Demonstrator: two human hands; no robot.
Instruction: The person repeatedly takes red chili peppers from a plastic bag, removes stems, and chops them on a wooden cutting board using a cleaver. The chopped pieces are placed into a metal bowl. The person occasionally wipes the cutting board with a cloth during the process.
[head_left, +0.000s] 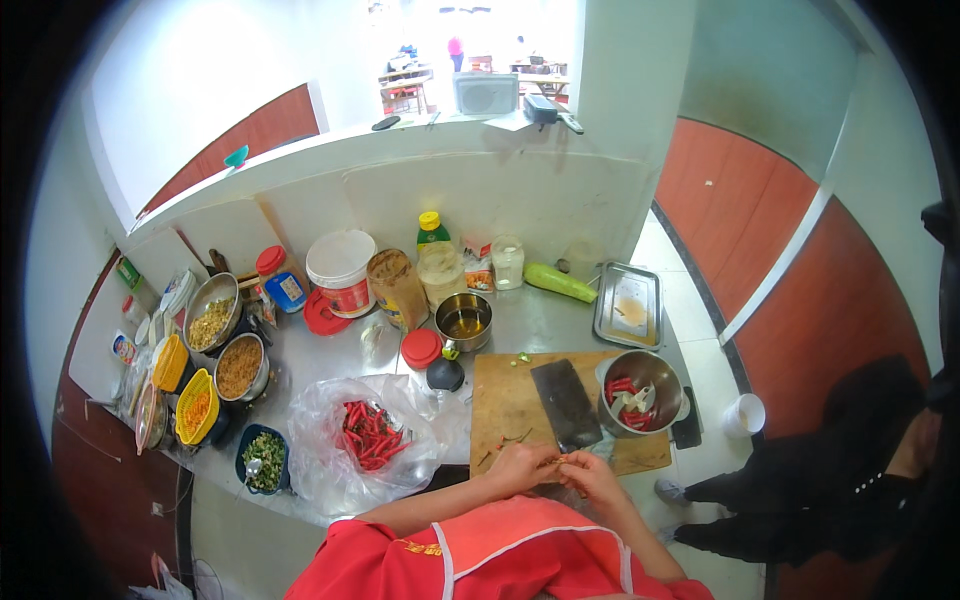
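My left hand (525, 465) and my right hand (589, 477) meet at the near edge of a wooden cutting board (499, 397). Their fingertips pinch a small reddish piece (559, 460), apparently a chili, mostly hidden by the fingers. Chili stems (514, 437) lie on the board beside my left hand. Beyond them, a dark cleaver blade (566, 405) rests flat. To the right stands a steel pot (664, 379) holding red chilies (637, 420) and a pale blade-like part (634, 400). Left of the board, an open plastic bag (315, 435) holds many red chilies (371, 435).
A steel pan (463, 324) with brown liquid, jars (441, 274), a white bucket (341, 259) and a green gourd (559, 282) line the back. Bowls and baskets of chopped food (196, 409) crowd the left. A metal tray (630, 304) lies back right. Another person (795, 487) stands at right.
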